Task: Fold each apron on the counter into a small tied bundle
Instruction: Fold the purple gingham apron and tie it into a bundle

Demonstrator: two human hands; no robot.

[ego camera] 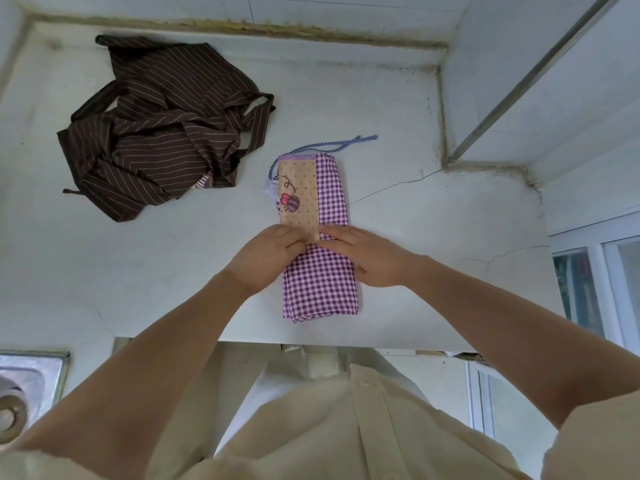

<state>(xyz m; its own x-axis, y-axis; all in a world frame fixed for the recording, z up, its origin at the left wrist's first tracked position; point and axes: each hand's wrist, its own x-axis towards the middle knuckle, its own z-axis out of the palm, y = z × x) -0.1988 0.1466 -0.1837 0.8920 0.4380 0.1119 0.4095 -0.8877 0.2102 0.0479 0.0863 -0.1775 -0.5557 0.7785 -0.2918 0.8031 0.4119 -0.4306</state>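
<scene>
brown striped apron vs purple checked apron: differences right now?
The brown striped apron lies crumpled and spread; the purple checked apron is folded into a narrow strip. The left hand pinches and the right hand presses the purple checked apron; the brown striped apron is untouched. The brown striped apron is pinstriped; the purple checked apron has a tan patch. Both lie on the counter, neither tied.

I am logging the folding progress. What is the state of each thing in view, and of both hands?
purple checked apron: folded into a long narrow strip, flat on the counter, not yet tied.
blue striped ties: loose, untied, at the strip's far end.
brown striped apron: unfolded, in a crumpled heap.
left hand: fingers curled, pinches the purple checked apron.
right hand: fingers straight, presses flat on it.
</scene>
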